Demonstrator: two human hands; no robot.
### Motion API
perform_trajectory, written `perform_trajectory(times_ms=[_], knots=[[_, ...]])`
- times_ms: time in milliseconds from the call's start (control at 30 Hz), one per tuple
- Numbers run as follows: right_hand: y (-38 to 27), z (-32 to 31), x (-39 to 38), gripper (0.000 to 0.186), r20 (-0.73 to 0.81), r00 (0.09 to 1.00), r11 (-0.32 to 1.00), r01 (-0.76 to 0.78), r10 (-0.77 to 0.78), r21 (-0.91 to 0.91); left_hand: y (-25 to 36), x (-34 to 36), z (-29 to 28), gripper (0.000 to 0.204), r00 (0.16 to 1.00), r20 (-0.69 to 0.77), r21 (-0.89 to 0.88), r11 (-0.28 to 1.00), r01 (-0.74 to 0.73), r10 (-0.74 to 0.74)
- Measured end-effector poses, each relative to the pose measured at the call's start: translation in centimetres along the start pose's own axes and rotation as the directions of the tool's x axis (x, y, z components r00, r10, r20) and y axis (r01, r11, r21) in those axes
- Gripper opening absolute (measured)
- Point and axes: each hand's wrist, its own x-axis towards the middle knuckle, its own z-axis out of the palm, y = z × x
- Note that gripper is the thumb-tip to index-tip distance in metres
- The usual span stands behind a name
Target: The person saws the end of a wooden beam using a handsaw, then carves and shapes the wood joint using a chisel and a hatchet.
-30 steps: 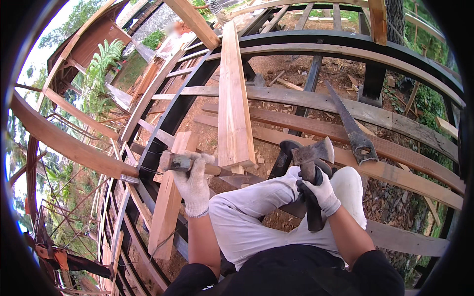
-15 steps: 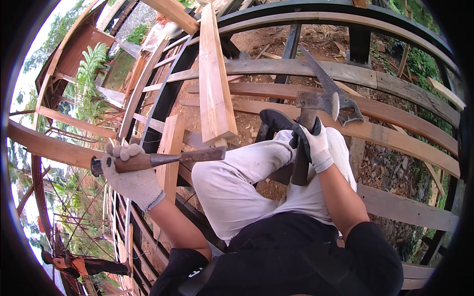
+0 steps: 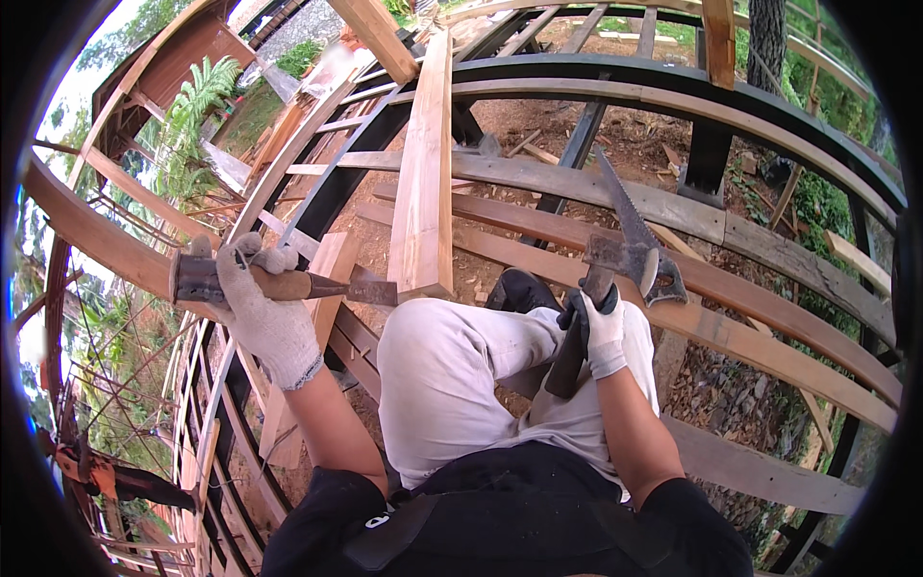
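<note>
My left hand [image 3: 260,322], in a pale knit glove, is wrapped round a chisel [image 3: 288,286] held sideways, metal-ringed end leftward, flat blade pointing right. My right hand [image 3: 603,337], in a white glove with dark fingers, grips an axe [image 3: 604,255] by its dark handle, head up, above my pale trousers. Behind the axe head a handsaw [image 3: 627,216] lies across the slats, blade away from me. A long light timber plank [image 3: 420,183] extends away beyond the chisel blade, and a shorter board [image 3: 330,260] is below it at the left.
I sit among curved wooden slats [image 3: 769,385] and black metal framing [image 3: 707,163] over dirt and wood scraps. A curved beam [image 3: 106,231] arches at the left, an upright timber [image 3: 719,38] stands at the back. Another person [image 3: 96,466] in orange and dark clothing is at lower left.
My left hand has moved left and up and turned the chisel, so its blade now shows level, pointing right. The axe in my right hand has risen slightly and turned its head.
</note>
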Motion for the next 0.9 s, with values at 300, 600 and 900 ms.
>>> perform_trajectory(times_ms=[300,600,900], knots=[[-0.8,-0.7,1.0,0.034,-0.023,0.995,0.995,-0.098,0.099,0.032,-3.0,1.7,2.5,0.034,0.98,0.198,-0.103,0.994,0.026,-0.005],[2.7,-2.8,1.1,0.022,-0.035,0.999,0.972,-0.006,-0.003,-0.233,-3.8,1.4,4.7,0.024,0.98,0.199,0.149,0.988,-0.031,0.001],[-2.4,-1.5,0.9,0.026,-0.069,0.997,0.989,-0.026,0.016,-0.144,-8.9,3.2,1.9,0.021,0.949,0.299,0.287,0.958,0.011,-0.1]])
